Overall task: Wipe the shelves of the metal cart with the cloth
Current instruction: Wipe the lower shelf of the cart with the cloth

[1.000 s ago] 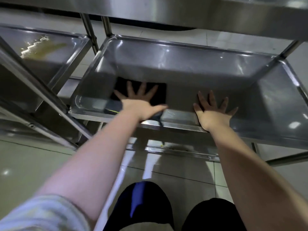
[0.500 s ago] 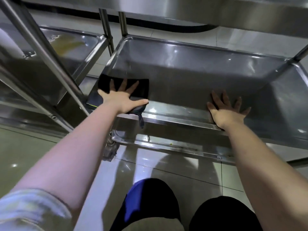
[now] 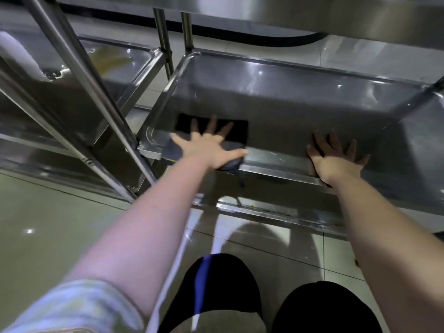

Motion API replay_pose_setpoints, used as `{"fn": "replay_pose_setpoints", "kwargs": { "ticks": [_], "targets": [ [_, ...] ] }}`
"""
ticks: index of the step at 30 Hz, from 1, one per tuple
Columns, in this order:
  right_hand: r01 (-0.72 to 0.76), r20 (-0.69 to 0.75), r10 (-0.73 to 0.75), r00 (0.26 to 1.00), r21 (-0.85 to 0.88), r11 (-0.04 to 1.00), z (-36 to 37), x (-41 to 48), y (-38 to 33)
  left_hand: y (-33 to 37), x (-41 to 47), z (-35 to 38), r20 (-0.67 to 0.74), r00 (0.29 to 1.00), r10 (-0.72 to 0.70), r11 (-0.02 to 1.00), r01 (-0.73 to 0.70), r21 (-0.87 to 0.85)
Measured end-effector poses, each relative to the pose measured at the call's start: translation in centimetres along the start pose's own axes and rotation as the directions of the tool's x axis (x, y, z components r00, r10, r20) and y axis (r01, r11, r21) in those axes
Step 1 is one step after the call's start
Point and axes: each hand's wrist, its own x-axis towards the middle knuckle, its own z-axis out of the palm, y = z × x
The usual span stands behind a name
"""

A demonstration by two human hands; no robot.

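Where the dark square cloth [image 3: 237,131] lies: one piece, near-left corner of one shiny steel cart shelf [image 3: 288,104].
Left hand [image 3: 209,149]: five fingers [image 3: 212,124] spread, pressing the cloth.
Right hand [image 3: 336,162]: fingers [image 3: 320,143] apart, flat on the shelf.

The setting looks like a commercial kitchen or catering back room. A shiny stainless-steel cart [image 3: 276,171] with a deep tray-shaped shelf [image 3: 300,104] stands just beside a second steel cart [image 3: 72,102] of similar build, whose shelf carries a yellowish smear [image 3: 113,60]. Both stand on a glossy pale tiled floor [image 3: 48,224] that mirrors overhead lights, and a dark band [image 3: 240,36] runs beyond them.
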Motion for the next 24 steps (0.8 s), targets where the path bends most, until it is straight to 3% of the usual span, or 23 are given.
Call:
{"fn": "replay_pose_setpoints", "kwargs": {
  "ticks": [3, 5, 7, 12, 14, 16, 21, 24],
  "targets": [
    [0.000, -0.011, 0.000, 1.000, -0.003, 1.000, 0.0, -0.3, -0.4, -6.6, -0.4, -1.1, 0.001, 0.992, -0.124, 0.992, 0.124, 0.013],
    [0.002, -0.025, -0.002, 1.000, -0.010, 1.000, 0.0, -0.6, -0.7, -6.7, -0.3, -0.7, -0.009, 0.989, -0.147, 0.989, 0.148, 0.026],
    [0.002, -0.028, -0.002, 1.000, -0.017, 1.000, -0.1, -0.8, -0.9, -2.6, 0.0, 0.0, -0.010, 0.992, -0.122, 0.992, 0.122, 0.016],
    [0.046, 0.009, -0.046, 0.999, 0.020, 0.999, -0.4, -0.4, -0.3, 13.4, -0.6, 2.1, 0.012, 0.988, 0.156, 0.988, -0.156, 0.003],
    [0.132, -0.003, -0.132, 0.991, 0.016, 0.991, -0.7, 0.2, 1.3, 15.4, -0.4, 2.7, 0.003, 0.983, 0.185, 0.983, -0.185, 0.003],
    [0.190, -0.010, -0.190, 0.982, -0.005, 0.982, -1.3, 0.8, 4.8, 12.9, 0.5, 2.6, -0.033, 0.982, 0.187, 0.982, -0.187, -0.001],
    [-0.001, -0.014, 0.001, 1.000, 0.008, 1.000, -2.4, 1.0, 13.6, -3.4, 2.3, -1.0, -0.052, 0.992, -0.113, 0.993, 0.110, -0.044],
    [-0.023, -0.029, 0.022, 0.999, -0.033, 0.999, -2.1, 1.0, 13.4, -6.9, 2.4, -1.9, -0.028, 0.987, -0.159, 0.986, 0.158, -0.055]
  ]
}}
